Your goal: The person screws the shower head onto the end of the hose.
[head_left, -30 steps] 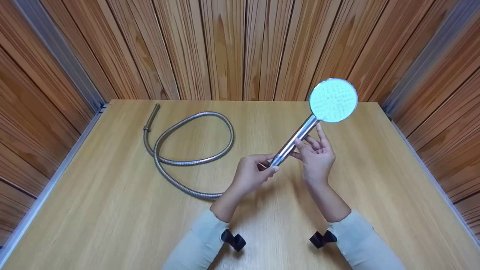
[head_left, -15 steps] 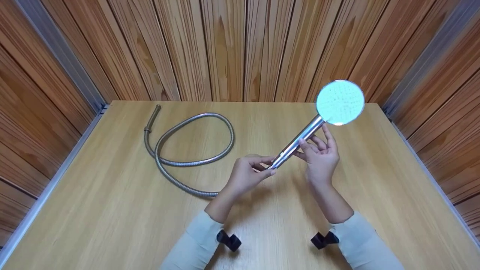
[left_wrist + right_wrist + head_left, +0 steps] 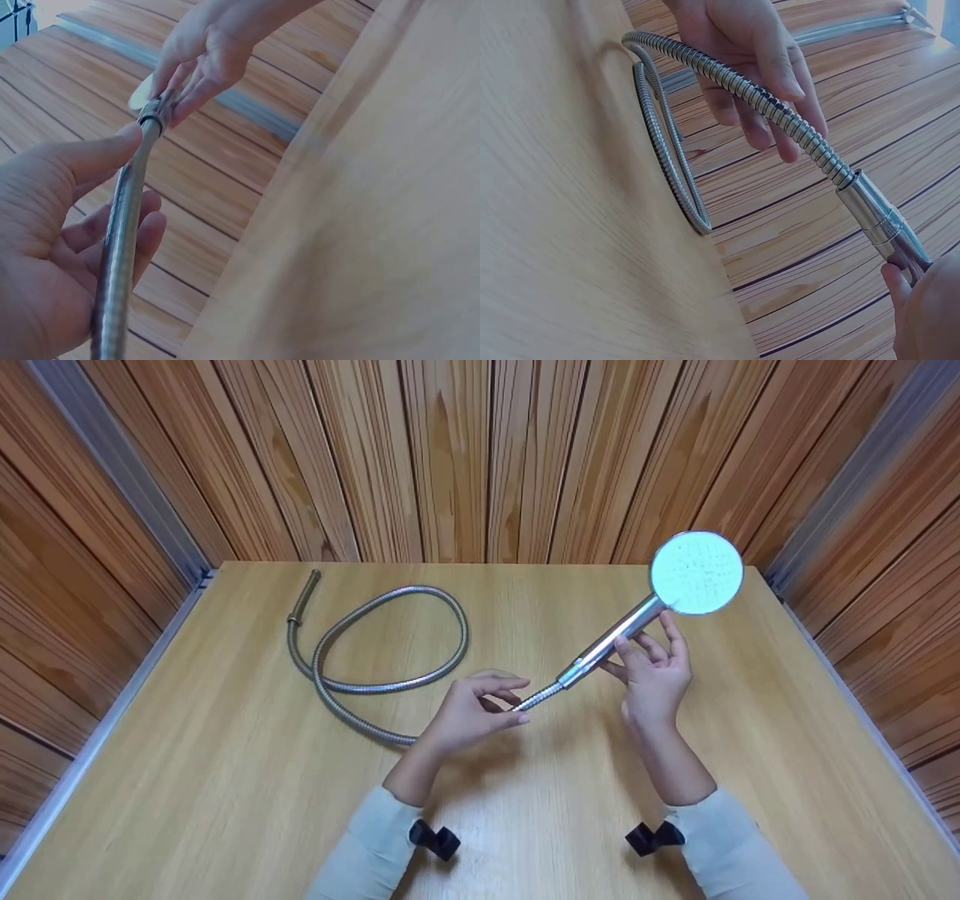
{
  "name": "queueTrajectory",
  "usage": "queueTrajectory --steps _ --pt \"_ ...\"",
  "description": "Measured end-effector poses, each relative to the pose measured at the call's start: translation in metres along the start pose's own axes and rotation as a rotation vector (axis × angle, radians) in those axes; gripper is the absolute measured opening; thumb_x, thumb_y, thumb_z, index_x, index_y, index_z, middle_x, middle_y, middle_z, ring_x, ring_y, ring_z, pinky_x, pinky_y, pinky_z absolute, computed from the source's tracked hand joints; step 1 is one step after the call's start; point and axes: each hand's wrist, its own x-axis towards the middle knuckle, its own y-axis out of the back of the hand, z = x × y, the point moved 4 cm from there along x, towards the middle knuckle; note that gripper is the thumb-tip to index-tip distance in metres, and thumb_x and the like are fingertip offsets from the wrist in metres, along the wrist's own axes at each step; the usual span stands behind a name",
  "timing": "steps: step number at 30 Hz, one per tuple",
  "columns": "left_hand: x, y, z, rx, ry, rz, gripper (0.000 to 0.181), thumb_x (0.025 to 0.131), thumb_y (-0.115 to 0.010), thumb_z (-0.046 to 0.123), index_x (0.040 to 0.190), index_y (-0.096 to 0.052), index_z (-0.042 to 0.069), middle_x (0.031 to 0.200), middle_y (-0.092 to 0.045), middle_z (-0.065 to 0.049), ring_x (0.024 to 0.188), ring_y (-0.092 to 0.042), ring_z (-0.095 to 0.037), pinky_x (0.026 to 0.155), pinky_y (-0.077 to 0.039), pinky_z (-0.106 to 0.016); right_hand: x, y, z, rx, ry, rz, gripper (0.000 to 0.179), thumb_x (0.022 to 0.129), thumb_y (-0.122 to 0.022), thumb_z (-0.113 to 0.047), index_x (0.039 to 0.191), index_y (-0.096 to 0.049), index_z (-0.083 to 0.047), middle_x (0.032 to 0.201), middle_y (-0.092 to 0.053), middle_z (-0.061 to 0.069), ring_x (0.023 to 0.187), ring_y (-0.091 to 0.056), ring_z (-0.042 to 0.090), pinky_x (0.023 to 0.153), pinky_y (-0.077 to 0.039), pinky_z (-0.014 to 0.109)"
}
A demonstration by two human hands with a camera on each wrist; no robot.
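My right hand holds a chrome handheld shower head by its handle, thumb in front and fingers behind. Its round pale spray face is raised and tilted toward the far right. A ribbed metal shower hose runs out of the handle's lower end; the right wrist view shows the hose end seated inside a smooth connector sleeve. Around the hose, just below that joint, is my left hand. Its fingers are spread and relaxed, and the thumb lies close against the hose in the left wrist view.
The rest of the hose lies in a loop on the left of the wooden table, its other end near the back edge. Wood-panelled walls stand behind and at both sides. Black wrist mounts sit on the sleeves.
My left hand has loosened from the handle's lower end and slid down and left, leaving the ribbed hose visible. My right hand has carried the shower head slightly right and down.
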Motion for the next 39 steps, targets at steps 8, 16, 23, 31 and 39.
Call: queueTrajectory --steps 8,16,23,31,39 --pt "-0.005 0.008 -0.005 0.014 -0.015 -0.030 0.035 0.078 -0.082 0.008 0.112 -0.074 0.011 0.110 -0.066 -0.005 0.096 -0.065 -0.020 0.080 -0.056 -0.036 0.005 0.007 0.001 0.025 -0.035 0.044 0.071 0.083 -0.072 0.006 0.145 -0.043 -0.015 0.111 -0.064 0.017 0.090 -0.068 0.026 0.066 -0.058 0.038" --pt "-0.012 0.017 -0.012 0.048 -0.008 -0.039 0.032 0.078 -0.081 0.005 0.109 -0.075 0.006 0.107 -0.066 -0.003 0.094 -0.065 -0.022 0.079 -0.056 -0.037 0.010 0.014 0.005 0.042 -0.033 0.070 0.071 0.083 -0.072 0.007 0.144 -0.043 -0.013 0.106 -0.065 0.016 0.084 -0.069 0.025 0.064 -0.058 0.036" --pt "-0.014 0.021 -0.017 0.135 0.043 -0.086 0.029 0.078 -0.078 -0.004 0.102 -0.078 0.013 0.098 -0.069 0.002 0.088 -0.063 -0.018 0.075 -0.055 -0.033 0.017 0.022 0.006 0.022 -0.068 0.093 0.071 0.082 -0.074 0.005 0.144 -0.044 -0.014 0.106 -0.064 0.015 0.086 -0.069 0.024 0.066 -0.058 0.037" --pt "-0.013 0.023 -0.019 0.166 0.057 -0.113 0.027 0.080 -0.075 -0.006 0.099 -0.078 0.013 0.096 -0.070 0.003 0.086 -0.063 -0.015 0.073 -0.055 -0.030 0.028 0.028 0.019 -0.150 -0.134 0.096 0.073 0.082 -0.072 0.009 0.145 -0.039 -0.009 0.094 -0.062 0.010 0.077 -0.070 0.019 0.065 -0.058 0.036" --pt "-0.013 0.020 -0.021 0.172 0.065 -0.138 0.024 0.080 -0.075 -0.005 0.095 -0.079 0.012 0.094 -0.070 0.003 0.084 -0.063 -0.015 0.071 -0.054 -0.029 0.033 0.037 0.038 -0.281 -0.279 0.093 0.075 0.086 -0.068 0.006 0.150 -0.033 -0.010 0.099 -0.055 0.009 0.072 -0.069 0.013 0.070 -0.058 0.034"
